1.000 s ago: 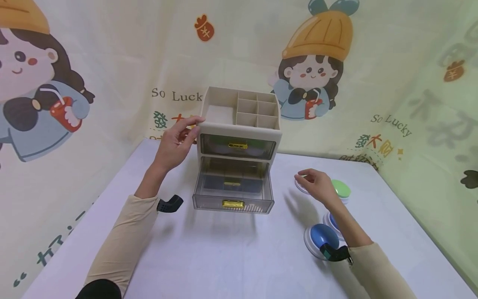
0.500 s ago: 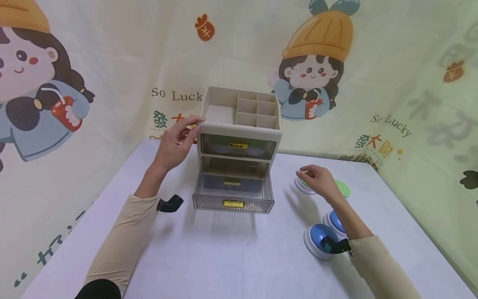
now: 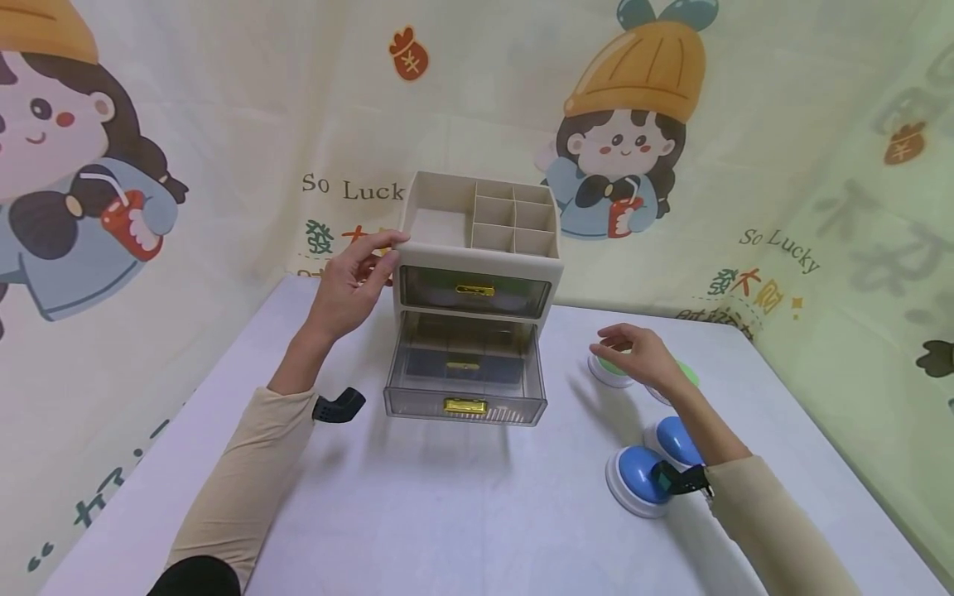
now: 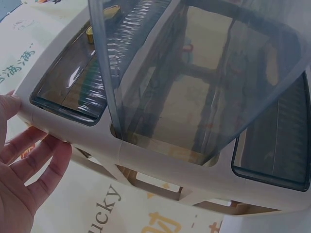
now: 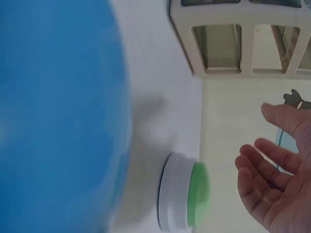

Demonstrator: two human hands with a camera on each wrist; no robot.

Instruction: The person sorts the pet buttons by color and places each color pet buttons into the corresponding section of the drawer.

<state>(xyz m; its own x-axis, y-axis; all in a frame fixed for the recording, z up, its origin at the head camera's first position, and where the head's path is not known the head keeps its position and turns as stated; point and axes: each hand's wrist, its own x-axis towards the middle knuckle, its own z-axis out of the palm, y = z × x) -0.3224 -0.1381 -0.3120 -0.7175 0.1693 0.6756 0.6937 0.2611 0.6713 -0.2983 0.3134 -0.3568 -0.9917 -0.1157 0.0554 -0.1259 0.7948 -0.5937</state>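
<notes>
A beige desktop organizer (image 3: 477, 263) stands on the table with its clear middle drawer (image 3: 465, 406) pulled out. My left hand (image 3: 348, 285) holds the organizer's upper left front corner, thumb at the front edge; in the left wrist view, more fingers (image 4: 46, 153) lie along its side wall. My right hand (image 3: 633, 358) hovers over the green buttons, fingers loosely bent, palm holding nothing in the right wrist view. One green-domed button (image 3: 611, 372) on a white base sits under the fingertips, and another green button (image 3: 687, 374) lies partly hidden behind the hand.
Two blue-domed buttons (image 3: 643, 473) stand nearer, below the right forearm; a blue dome (image 5: 53, 116) fills the left of the right wrist view. Divided compartments (image 3: 514, 217) top the organizer. A printed cloth backdrop (image 3: 477, 99) rises behind the white table (image 3: 447, 513).
My right hand has risen slightly off the near green button and shifted a little right, uncovering more of the green and blue buttons. The left hand stays on the organizer.
</notes>
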